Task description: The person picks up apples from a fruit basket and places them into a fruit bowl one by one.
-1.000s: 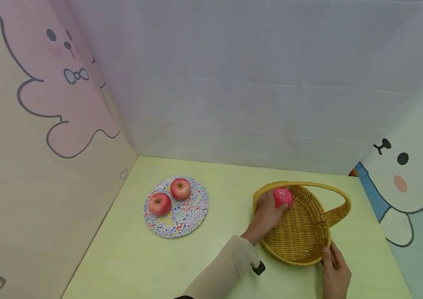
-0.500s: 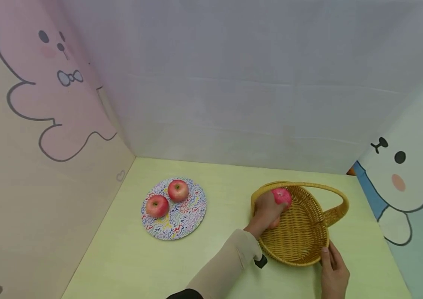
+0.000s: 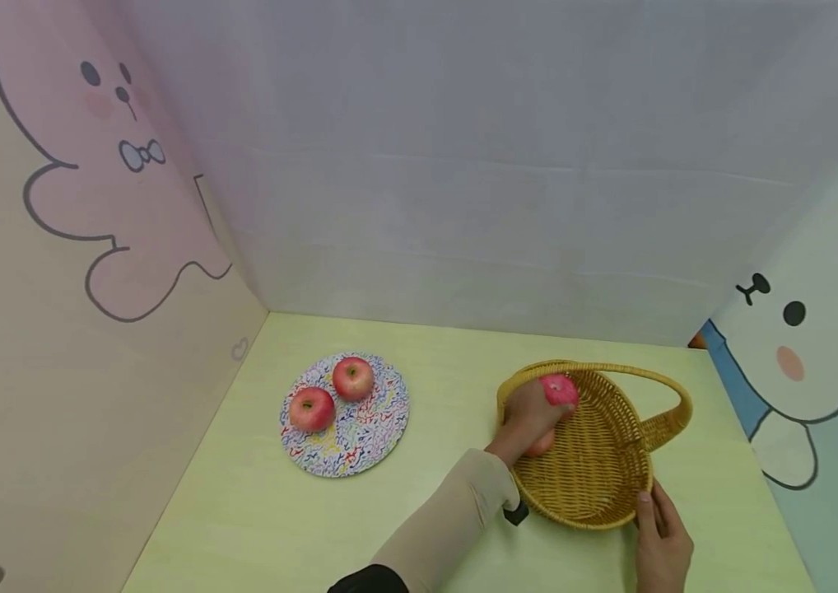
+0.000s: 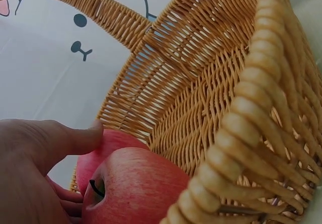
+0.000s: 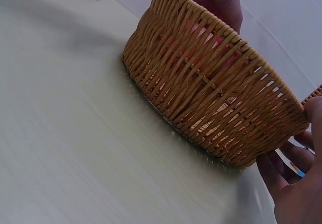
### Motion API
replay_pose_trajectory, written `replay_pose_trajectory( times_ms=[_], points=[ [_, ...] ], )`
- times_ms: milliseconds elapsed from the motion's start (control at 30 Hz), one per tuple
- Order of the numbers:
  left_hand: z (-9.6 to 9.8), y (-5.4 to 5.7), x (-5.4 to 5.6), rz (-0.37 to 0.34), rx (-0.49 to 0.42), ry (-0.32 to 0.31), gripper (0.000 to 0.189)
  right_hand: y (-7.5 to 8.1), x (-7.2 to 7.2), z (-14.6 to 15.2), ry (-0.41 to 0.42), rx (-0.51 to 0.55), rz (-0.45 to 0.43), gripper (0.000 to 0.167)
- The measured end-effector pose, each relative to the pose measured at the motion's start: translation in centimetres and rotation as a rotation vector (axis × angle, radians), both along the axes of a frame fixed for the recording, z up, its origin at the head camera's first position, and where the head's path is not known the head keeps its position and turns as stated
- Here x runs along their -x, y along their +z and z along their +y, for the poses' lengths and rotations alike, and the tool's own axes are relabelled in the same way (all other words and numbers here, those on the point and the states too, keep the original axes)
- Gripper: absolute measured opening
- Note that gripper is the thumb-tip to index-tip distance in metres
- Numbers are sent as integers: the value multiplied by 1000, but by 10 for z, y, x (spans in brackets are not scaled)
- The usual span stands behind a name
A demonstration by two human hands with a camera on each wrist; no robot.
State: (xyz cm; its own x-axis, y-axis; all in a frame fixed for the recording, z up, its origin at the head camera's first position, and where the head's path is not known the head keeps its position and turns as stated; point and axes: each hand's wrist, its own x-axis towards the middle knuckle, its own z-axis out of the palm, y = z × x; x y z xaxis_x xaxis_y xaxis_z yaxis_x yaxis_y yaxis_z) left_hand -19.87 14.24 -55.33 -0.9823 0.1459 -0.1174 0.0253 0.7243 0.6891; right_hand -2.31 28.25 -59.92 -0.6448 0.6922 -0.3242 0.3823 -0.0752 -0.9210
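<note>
In the head view my left hand (image 3: 530,412) reaches into the yellow-brown wicker basket (image 3: 589,486), under its arched handle. It grips a bright pink-red apple (image 3: 559,389), with the thumb pressed on its side. A second red apple (image 4: 136,189), stem toward the camera in the left wrist view, lies against the first, close by the palm and near the basket wall. My right hand (image 3: 663,535) holds the basket's near right side. Its thumb is at the rim, and its fingers (image 5: 297,158) are curled against the outer wall, as the right wrist view shows.
A round plate (image 3: 378,436) with a colourful squiggle pattern sits at the left of the pale yellow table (image 3: 241,511). Two red apples (image 3: 312,409) lie on it. A white wall (image 3: 463,206) stands behind, and panels with cartoon animals border both sides.
The left hand has shifted slightly within the basket, and the second apple now shows below it near the wrist. The right hand keeps its hold on the rim.
</note>
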Motion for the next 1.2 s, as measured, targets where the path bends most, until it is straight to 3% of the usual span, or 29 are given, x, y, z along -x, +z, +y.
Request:
replay_pose_trajectory(
  times_ms=[567,800,1067,1200],
  points=[
    [-1,3,1,-9,-17,-11,34,-1,-1,1,-23,48,66,64],
    [-2,7,0,10,-78,-38,31,-1,-1,0,-13,23,34,66],
    [-5,17,-6,-45,-138,-42,31,-2,-1,0,-14,22,28,65],
    [-10,22,-10,-36,-202,-80,32,-1,0,0,-9,11,11,65]
  ],
)
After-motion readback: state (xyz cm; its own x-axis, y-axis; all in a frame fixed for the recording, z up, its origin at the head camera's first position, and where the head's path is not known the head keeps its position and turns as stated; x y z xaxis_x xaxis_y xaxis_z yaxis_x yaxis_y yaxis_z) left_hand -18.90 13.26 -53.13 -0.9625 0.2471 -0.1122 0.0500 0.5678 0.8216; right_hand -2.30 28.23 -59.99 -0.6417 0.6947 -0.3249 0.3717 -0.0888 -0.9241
